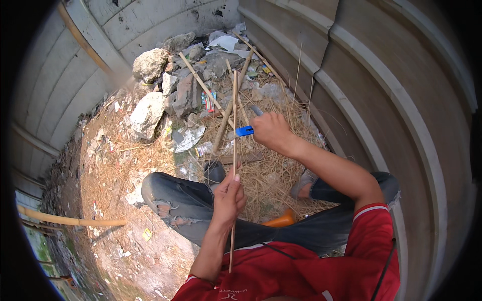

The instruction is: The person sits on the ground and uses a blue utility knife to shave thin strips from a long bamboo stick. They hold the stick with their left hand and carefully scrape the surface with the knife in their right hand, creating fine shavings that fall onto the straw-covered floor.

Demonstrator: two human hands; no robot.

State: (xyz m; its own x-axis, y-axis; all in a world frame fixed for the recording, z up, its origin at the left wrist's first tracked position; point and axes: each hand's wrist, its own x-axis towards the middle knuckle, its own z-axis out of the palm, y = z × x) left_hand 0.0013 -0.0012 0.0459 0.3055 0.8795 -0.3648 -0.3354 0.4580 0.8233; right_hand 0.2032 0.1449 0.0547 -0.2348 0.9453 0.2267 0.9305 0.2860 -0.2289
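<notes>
Bamboo strip [235, 158], long and skinny, is being held lengthwise in front of the body by the left grip [230, 198], fingers wrapped snugly round it, its near end over the red shirt [296, 276] and its far end out above the straw-littered ground [273, 183]. A blue hand tool [244, 131] (exact kind can't really be told) is clenched in the right grip [272, 133], its blue end right up against the strip, though actual contact can't be confirmed. Further out, chunky rocks [148, 115] are piled near a few loose bamboo sticks [203, 86], and something orange [280, 219] is tucked by the legs [311, 236].
</notes>
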